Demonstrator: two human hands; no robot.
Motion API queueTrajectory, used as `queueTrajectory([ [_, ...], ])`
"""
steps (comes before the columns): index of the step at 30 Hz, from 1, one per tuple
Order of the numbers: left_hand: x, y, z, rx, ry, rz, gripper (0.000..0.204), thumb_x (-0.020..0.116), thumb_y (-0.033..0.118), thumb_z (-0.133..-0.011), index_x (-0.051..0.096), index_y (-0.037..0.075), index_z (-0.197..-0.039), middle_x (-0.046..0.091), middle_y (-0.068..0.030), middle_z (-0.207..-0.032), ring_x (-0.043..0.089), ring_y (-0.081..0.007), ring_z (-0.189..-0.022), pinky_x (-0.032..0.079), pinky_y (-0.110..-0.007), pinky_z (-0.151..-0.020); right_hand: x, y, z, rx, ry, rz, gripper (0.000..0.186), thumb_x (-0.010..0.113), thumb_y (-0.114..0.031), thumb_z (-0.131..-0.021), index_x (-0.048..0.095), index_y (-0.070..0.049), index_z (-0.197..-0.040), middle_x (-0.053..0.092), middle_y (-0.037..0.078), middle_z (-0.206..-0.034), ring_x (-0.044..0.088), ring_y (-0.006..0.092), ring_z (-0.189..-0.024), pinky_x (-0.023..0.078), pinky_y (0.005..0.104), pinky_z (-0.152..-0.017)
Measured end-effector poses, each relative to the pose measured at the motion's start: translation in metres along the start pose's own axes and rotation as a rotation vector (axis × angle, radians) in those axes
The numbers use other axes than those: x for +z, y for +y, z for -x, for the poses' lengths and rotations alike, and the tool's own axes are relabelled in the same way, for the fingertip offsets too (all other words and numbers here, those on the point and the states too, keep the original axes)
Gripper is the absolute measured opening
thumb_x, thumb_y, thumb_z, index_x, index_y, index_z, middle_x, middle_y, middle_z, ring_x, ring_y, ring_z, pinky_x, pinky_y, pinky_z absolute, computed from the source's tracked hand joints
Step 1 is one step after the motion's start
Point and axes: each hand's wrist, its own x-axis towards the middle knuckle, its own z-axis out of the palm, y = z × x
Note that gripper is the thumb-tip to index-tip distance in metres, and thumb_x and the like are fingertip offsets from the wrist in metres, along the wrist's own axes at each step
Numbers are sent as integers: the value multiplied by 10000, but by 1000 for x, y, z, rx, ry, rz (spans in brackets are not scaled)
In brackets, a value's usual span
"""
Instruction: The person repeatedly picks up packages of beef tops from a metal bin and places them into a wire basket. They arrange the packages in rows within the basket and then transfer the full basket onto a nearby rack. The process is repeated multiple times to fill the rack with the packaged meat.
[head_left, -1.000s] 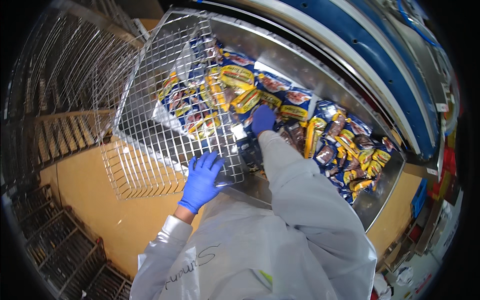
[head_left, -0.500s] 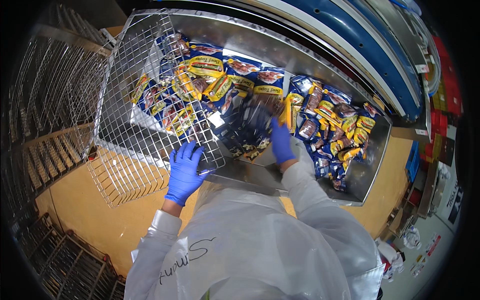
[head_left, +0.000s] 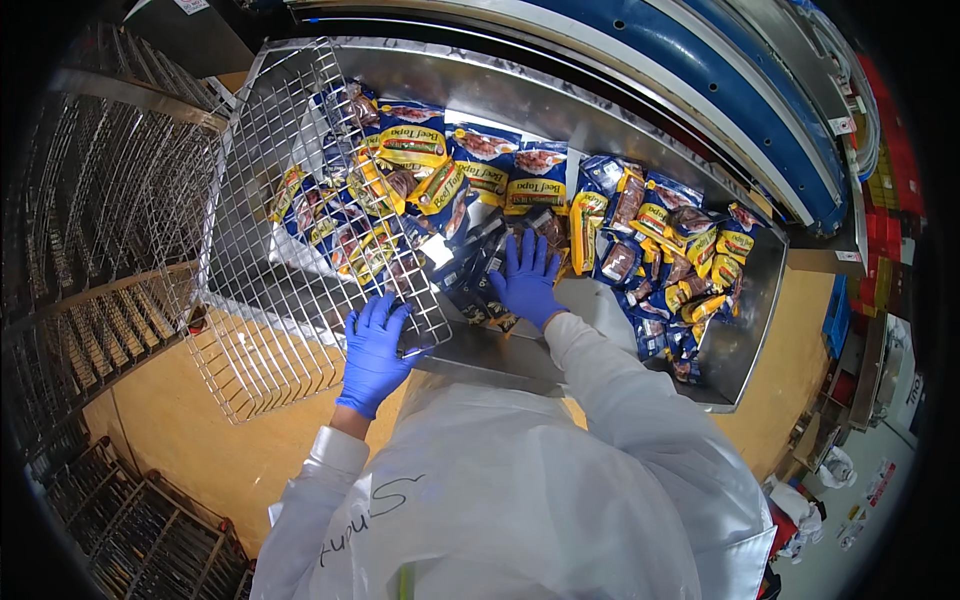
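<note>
At far left, dark wire racks (head_left: 125, 250) are standing above a tan floor (head_left: 190, 430). Next, a wire basket (head_left: 285, 300) is overlapping the left end of a long steel tray (head_left: 490, 350), and packets in that part are showing through its mesh. The left hand (head_left: 374, 358), gloved in blue, is lying over the basket's near right corner, fingers bending onto the wires; its underside is hidden, so one cannot tell whether it is clenching the rim. To the right, blue-and-yellow packets (head_left: 412, 140) are lying along the tray's far side. Nearer the wearer, dark-backed packets (head_left: 465, 268) are lying mid-tray, beside the right hand (head_left: 528, 284), also gloved in blue. This hand is holding its fingers splayed, palm down, its grip released; whether the palm is pressing on the packets cannot be told. Farther right, a loose pile (head_left: 690, 255) of similar packets is occupying the tray's right part. Beyond the tray, a curved blue panel (head_left: 700, 80) is running toward the upper right, and red items (head_left: 882, 250) are standing near the right edge.
</note>
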Motion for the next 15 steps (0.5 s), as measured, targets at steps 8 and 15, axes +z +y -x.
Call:
queueTrajectory([
  [8,-7,-1,-3,-39,-22,24,649,761,395,-658,529,138,-1207,426,-119,-1331,381,-322,-1248,240,-521,-1046,-63,-54,-166,-467,152,-107,479,437,-83,-847,430,-95,-1325,408,145,-1377,334,296,-1314,254,540,-1037],
  [15,-6,-4,-5,18,-30,-7,648,746,424,-659,539,126,-1196,439,-119,-1318,390,-322,-1242,252,-505,-1044,-28,-39,-202,-756,-74,-30,338,627,-276,-755,645,-170,-1076,662,133,-870,647,282,-812,496,373,-729],
])
